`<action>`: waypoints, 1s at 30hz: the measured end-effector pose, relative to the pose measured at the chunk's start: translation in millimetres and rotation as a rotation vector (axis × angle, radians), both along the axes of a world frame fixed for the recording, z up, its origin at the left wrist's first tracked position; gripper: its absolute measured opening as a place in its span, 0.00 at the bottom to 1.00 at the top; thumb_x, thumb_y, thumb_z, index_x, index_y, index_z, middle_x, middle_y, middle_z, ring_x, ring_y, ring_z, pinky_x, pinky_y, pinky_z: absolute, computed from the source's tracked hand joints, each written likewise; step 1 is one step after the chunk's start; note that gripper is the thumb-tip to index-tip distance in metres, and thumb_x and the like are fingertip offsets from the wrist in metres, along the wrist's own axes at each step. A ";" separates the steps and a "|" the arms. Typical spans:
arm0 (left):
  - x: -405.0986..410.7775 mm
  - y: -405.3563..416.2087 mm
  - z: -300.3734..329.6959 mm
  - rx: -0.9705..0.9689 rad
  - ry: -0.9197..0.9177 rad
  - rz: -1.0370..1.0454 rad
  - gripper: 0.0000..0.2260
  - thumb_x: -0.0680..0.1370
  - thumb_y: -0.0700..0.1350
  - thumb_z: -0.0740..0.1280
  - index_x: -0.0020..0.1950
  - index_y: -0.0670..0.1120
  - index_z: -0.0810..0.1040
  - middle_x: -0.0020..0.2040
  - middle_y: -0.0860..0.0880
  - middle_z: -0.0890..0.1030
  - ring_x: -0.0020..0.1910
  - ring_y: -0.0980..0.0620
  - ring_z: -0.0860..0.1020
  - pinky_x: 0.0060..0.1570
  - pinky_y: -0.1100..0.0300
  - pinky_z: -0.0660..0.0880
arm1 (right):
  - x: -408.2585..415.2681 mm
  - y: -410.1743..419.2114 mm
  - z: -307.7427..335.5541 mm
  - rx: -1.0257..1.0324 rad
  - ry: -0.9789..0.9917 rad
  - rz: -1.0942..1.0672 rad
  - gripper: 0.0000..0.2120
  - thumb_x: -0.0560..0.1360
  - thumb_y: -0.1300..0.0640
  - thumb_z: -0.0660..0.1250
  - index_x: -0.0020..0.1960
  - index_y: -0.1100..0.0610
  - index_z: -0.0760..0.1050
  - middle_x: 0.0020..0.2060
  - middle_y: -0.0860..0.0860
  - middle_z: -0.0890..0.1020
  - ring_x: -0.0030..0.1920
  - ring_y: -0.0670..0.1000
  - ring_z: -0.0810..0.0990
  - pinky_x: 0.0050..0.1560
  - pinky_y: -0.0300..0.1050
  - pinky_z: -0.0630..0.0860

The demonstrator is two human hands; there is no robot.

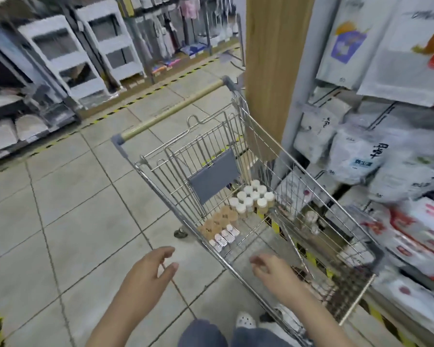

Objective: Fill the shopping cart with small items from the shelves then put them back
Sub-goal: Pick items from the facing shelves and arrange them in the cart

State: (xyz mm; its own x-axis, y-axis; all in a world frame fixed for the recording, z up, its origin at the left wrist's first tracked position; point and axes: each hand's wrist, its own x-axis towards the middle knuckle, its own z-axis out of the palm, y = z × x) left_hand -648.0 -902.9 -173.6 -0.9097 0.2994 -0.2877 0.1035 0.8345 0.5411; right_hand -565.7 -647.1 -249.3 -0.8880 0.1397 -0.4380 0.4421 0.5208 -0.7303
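Observation:
A wire shopping cart (238, 113) stands beside the right-hand shelves, its wooden handle (172, 108) on the far side from me. Inside, at the handle end, stand several small white-capped bottles (252, 196). Next to them lie cork-topped items (217, 220) and a row of small white packets (224, 236). My left hand (148, 274) hovers over the floor just left of the cart's near corner, fingers loosely curled, holding nothing. My right hand (273, 271) reaches over the cart's near rim, fingers relaxed and empty.
The shelves on the right (391, 171) hold bagged and boxed goods close against the cart. A wooden pillar (273, 71) rises behind the cart. White storage racks (68, 58) line the far side of the tiled aisle (60, 209). My shoe (246, 320) shows below.

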 end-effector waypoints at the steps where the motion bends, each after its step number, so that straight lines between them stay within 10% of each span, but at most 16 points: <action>1: -14.0 -1.5 -4.2 0.005 -0.002 -0.018 0.13 0.79 0.49 0.64 0.63 0.53 0.74 0.57 0.60 0.76 0.57 0.60 0.74 0.51 0.66 0.66 | -7.5 -4.5 -2.3 -0.006 -0.001 -0.009 0.08 0.79 0.60 0.63 0.56 0.53 0.77 0.46 0.43 0.78 0.50 0.43 0.78 0.50 0.32 0.71; 12: -179.9 51.5 -37.0 -0.061 -0.117 -0.480 0.11 0.79 0.49 0.63 0.62 0.53 0.75 0.55 0.57 0.78 0.55 0.59 0.76 0.51 0.65 0.69 | -60.7 -7.5 -46.1 -0.065 -0.169 -0.369 0.06 0.78 0.63 0.63 0.51 0.55 0.76 0.47 0.52 0.82 0.48 0.48 0.78 0.43 0.28 0.68; 16: -227.5 91.3 -62.2 -0.108 -0.206 -0.648 0.11 0.79 0.45 0.63 0.60 0.52 0.76 0.53 0.59 0.77 0.55 0.57 0.76 0.54 0.63 0.70 | -88.8 -7.4 -78.5 -0.057 -0.240 -0.439 0.04 0.78 0.61 0.63 0.48 0.54 0.75 0.46 0.54 0.83 0.49 0.53 0.80 0.48 0.40 0.72; 21: -264.7 132.4 -133.1 -0.252 -0.355 -0.840 0.10 0.78 0.42 0.61 0.57 0.44 0.78 0.51 0.49 0.81 0.51 0.51 0.78 0.51 0.59 0.73 | -117.7 -7.8 -132.3 -0.102 -0.317 -0.485 0.04 0.80 0.57 0.61 0.47 0.50 0.72 0.39 0.45 0.77 0.34 0.40 0.73 0.34 0.32 0.69; 25: -275.0 155.5 -202.3 -0.417 -0.470 -0.935 0.07 0.79 0.47 0.61 0.51 0.47 0.77 0.54 0.48 0.78 0.53 0.49 0.76 0.49 0.61 0.70 | -132.2 -9.6 -181.9 -0.142 -0.377 -0.527 0.06 0.80 0.57 0.61 0.48 0.46 0.69 0.41 0.43 0.75 0.42 0.42 0.74 0.38 0.30 0.66; 30: -274.8 170.6 -269.5 -0.638 -0.476 -1.094 0.09 0.78 0.43 0.61 0.52 0.43 0.78 0.53 0.44 0.78 0.53 0.46 0.76 0.45 0.59 0.70 | -160.3 -6.4 -226.5 -0.141 -0.426 -0.485 0.22 0.81 0.53 0.59 0.72 0.58 0.62 0.69 0.55 0.71 0.65 0.53 0.71 0.61 0.41 0.67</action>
State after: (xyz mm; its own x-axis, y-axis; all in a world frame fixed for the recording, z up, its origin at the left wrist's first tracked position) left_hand -922.9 -732.3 -443.1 -0.0669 0.4967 -0.8654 0.7835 0.5631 0.2626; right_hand -726.0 -653.5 -475.9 -0.4838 0.3958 -0.7805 0.8678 0.1015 -0.4865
